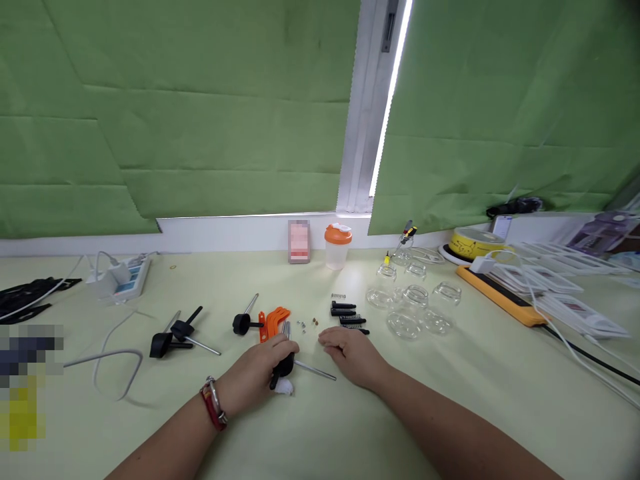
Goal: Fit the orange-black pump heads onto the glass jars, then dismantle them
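My left hand (265,363) is closed around a black cup-shaped part (284,365). A metal rod (315,371) sticks out to the right of it, and upright metal rods (287,329) show behind my fingers. A small white piece (284,387) lies under the black part. My right hand (354,355) rests on the table with its fingers drawn together; whatever is in them is hidden. Just beyond the fingertips are tiny brown parts (315,321) and tiny silvery parts (301,327). Black rods with springs (353,321) lie behind my right hand, orange handles (276,323) behind my left.
More black cups with rods (243,324) (163,345) lie to the left. Glass jars (405,322) stand right of centre. A shaker cup (338,248) with an orange lid is at the back. A power strip (131,279), a cable (120,352) and an orange-edged bar (500,297) flank the area.
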Tool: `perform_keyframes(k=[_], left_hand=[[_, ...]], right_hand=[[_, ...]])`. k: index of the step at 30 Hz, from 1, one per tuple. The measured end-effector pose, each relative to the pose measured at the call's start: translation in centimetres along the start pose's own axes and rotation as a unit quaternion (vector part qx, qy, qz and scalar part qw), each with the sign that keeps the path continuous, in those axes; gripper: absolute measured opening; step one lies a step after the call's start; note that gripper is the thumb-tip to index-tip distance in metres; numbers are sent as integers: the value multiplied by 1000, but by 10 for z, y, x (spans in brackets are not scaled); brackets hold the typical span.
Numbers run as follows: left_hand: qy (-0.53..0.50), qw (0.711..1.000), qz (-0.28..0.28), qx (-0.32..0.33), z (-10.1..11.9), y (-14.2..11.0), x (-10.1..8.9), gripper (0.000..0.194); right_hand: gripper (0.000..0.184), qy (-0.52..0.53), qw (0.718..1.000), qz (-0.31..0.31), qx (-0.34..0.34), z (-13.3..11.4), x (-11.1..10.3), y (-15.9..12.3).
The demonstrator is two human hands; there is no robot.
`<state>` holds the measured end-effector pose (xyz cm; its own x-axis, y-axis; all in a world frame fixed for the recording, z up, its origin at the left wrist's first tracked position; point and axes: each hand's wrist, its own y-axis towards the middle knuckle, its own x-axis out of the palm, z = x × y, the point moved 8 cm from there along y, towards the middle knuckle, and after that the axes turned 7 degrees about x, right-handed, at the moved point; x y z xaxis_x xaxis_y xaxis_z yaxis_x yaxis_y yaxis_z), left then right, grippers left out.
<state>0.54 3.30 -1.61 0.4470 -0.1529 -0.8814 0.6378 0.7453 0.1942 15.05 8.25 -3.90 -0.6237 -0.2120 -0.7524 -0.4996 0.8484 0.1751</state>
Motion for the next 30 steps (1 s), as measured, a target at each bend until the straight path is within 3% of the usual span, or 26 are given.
perform_keyframes(k=[17,22,30], left_hand=[[-5,998,2,70,11,-4,-2,41],[6,999,0,47,4,-3,0,38],[21,1000,-5,5,-2,-3,2,23]], right_hand=[[16,-41,997,-33,55,9,-20,-12],[13,-76,994,-34,77,15,-21,-13],[14,-50,992,-41,109,20,-23,-13]])
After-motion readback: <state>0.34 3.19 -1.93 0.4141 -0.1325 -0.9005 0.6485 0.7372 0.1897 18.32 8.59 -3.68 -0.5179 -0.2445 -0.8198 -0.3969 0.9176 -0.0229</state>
